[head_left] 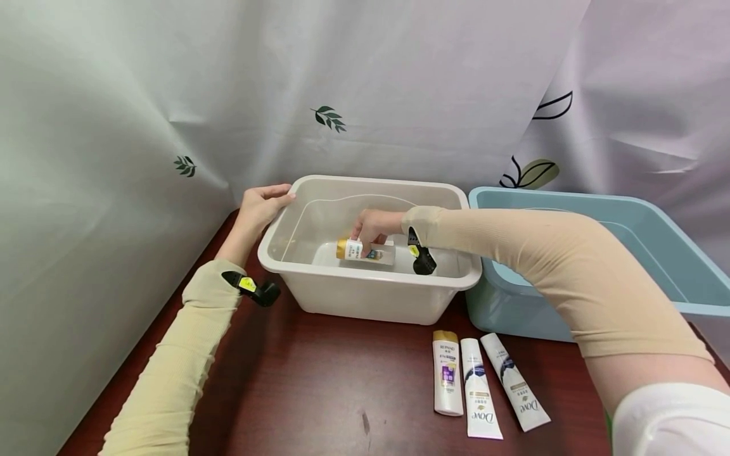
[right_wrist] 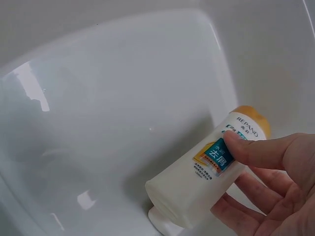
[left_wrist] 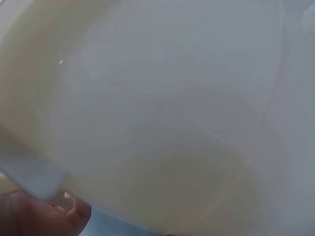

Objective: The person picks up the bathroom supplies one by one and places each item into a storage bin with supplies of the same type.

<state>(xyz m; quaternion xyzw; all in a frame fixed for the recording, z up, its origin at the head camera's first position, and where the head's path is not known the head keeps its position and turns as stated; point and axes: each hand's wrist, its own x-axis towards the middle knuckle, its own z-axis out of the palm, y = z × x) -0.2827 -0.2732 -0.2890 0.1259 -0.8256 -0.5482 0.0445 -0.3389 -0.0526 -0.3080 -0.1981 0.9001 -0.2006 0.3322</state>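
Note:
My left hand (head_left: 262, 206) grips the left rim of a white plastic tub (head_left: 365, 291), thumb on the edge. Curled fingers of a hand (left_wrist: 51, 216) show low in the left wrist view, below the pale tub wall. Inside the tub, my right hand (head_left: 373, 227) holds a white shampoo bottle (right_wrist: 197, 172) with a gold cap and a teal label. Its thumb lies across the label, the other fingers behind the bottle. The bottle is tilted close above the tub floor. Under its base a small white object (right_wrist: 162, 222) shows, mostly hidden.
A blue tub (head_left: 519, 316) stands right of the white one, partly behind the right arm. On the dark red table lie a gold-capped shampoo bottle (head_left: 447, 377) and two Dove tubes, one beside it (head_left: 480, 392) and one slanted (head_left: 516, 383). Patterned white cloth hangs behind.

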